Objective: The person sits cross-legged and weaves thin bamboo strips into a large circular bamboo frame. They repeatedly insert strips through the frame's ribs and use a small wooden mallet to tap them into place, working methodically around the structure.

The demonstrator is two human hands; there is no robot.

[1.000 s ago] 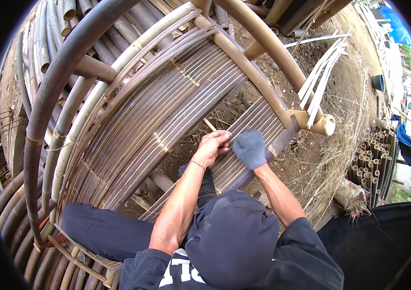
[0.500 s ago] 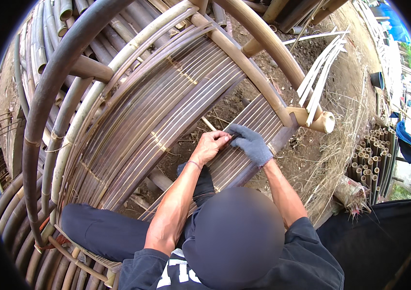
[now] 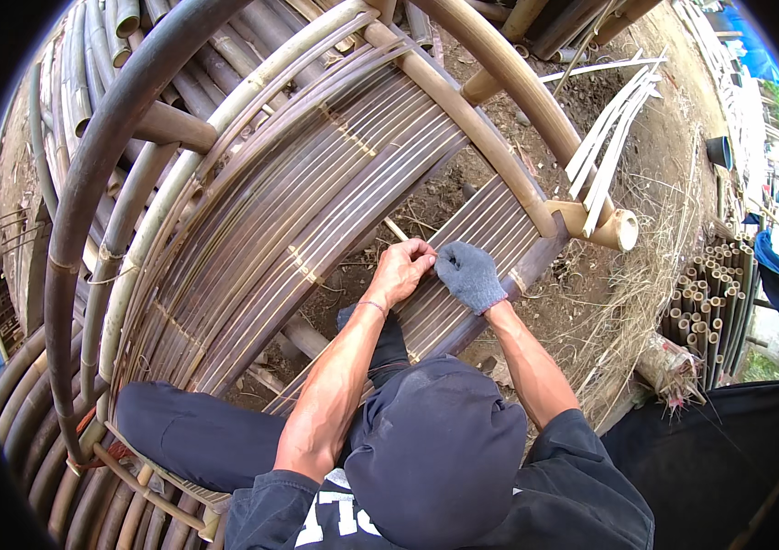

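Note:
My left hand is bare, its thumb and fingertips pressed together in a pinch. Whatever sits between those fingertips is too small to make out. Close beside it, my right hand wears a grey knit glove and is curled in, its fingertips mostly hidden. Both hands hover over a narrow panel of dark bamboo slats. To the left spreads a wider curved panel of bamboo slats, bound across with pale ties. A gap showing soil lies between the two panels. A thick bamboo pole frame surrounds them.
Pale split strips lean over the frame's far right corner. Stacked bamboo poles fill the far left. At the right stand a bundle of cut bamboo tubes and a dark bucket. Dry straw covers ground beside the frame.
My gloved right hand has turned and curled its fingers in, where before they reached toward the left. My left hand stays nearly in place, still pinching. The dark cap below has tipped slightly.

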